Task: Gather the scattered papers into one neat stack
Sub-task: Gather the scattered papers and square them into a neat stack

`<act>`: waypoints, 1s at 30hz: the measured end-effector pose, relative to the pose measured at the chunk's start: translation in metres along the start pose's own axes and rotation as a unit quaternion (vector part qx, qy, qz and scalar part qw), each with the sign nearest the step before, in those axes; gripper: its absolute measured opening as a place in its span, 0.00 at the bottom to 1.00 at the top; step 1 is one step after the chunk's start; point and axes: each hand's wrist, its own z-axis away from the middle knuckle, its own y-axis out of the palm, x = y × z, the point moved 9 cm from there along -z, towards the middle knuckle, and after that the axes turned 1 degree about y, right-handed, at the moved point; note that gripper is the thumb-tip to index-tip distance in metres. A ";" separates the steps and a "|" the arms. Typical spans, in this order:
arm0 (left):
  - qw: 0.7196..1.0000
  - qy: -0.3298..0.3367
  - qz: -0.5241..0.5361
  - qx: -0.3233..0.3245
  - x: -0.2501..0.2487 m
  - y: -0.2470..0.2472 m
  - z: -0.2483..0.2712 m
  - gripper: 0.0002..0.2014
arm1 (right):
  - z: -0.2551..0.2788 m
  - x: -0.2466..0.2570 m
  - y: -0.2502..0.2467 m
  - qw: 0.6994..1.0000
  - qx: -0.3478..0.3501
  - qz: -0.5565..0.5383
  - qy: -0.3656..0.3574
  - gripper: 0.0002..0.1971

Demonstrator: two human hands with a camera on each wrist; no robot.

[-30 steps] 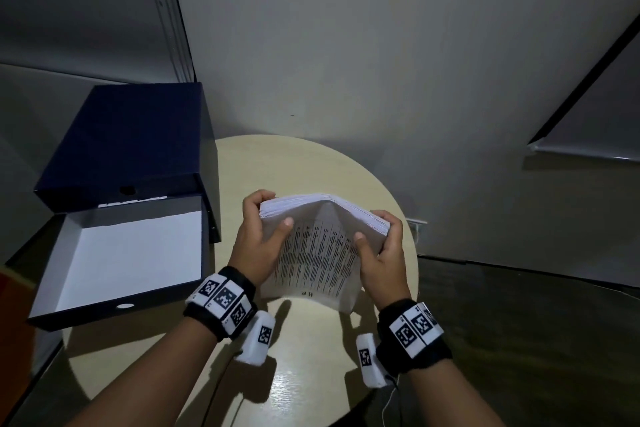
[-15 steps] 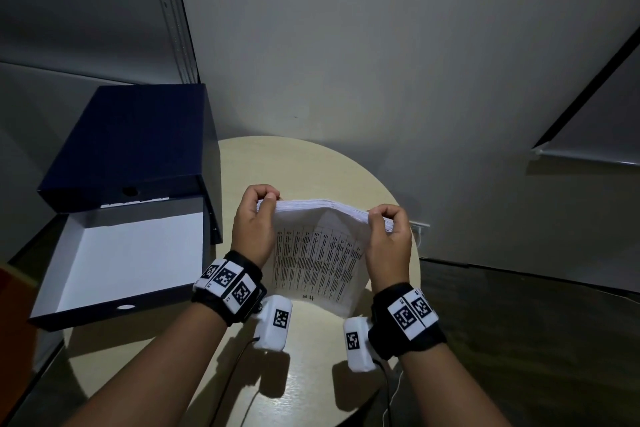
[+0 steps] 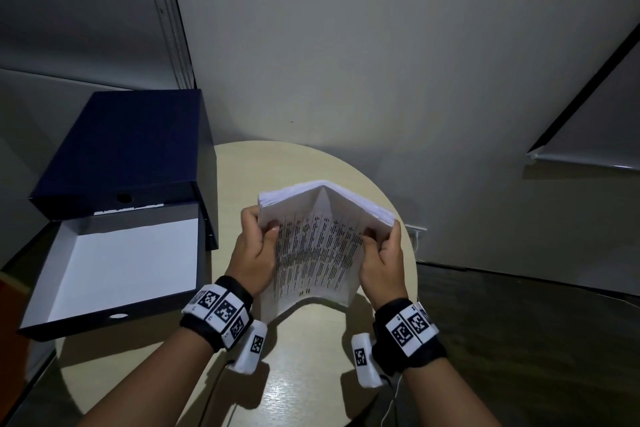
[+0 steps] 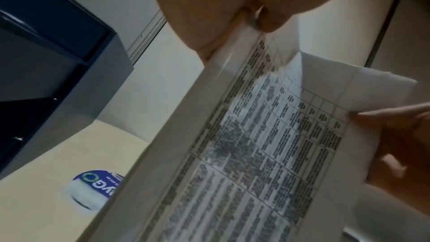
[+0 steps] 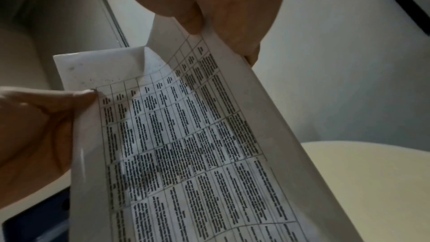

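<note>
A thick stack of printed papers stands nearly upright on its lower edge above the round table, bowed into a ridge along its top. My left hand grips the stack's upper left edge, thumb on the printed face. My right hand grips the upper right edge the same way. The left wrist view shows the printed table on the papers with my left hand at their top edge. The right wrist view shows the papers bent between both hands, my right hand at the top.
An open dark blue file box with a white inside sits at the table's left, its lid raised behind. A round blue-and-white labelled object lies on the table beside the papers. Grey walls stand close behind; dark floor lies right.
Half a second ago the stack's top edge was flatter with fingers curled over it. Now the stack is bowed up into a peak again, and my thumbs press the printed face.
</note>
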 end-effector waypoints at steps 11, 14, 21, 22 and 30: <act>0.995 -0.008 0.099 -0.029 0.005 -0.017 0.012 0.20 | 0.015 -0.019 0.003 0.999 0.015 0.028 0.012 0.16; 0.990 0.010 0.120 -0.070 -0.011 -0.023 -0.005 0.19 | 0.007 0.007 0.000 0.998 -0.030 0.033 -0.047 0.10; 0.987 -0.042 0.098 -0.120 -0.001 -0.022 -0.019 0.08 | -0.003 0.006 -0.002 0.993 -0.113 0.017 -0.007 0.05; 0.987 -0.041 0.095 -0.121 -0.001 -0.022 -0.019 0.08 | -0.004 0.005 -0.001 0.993 -0.114 0.017 -0.002 0.06; 0.987 -0.009 0.160 -0.006 0.009 -0.018 -0.006 0.24 | -0.008 0.007 -0.007 0.994 -0.110 0.021 0.009 0.04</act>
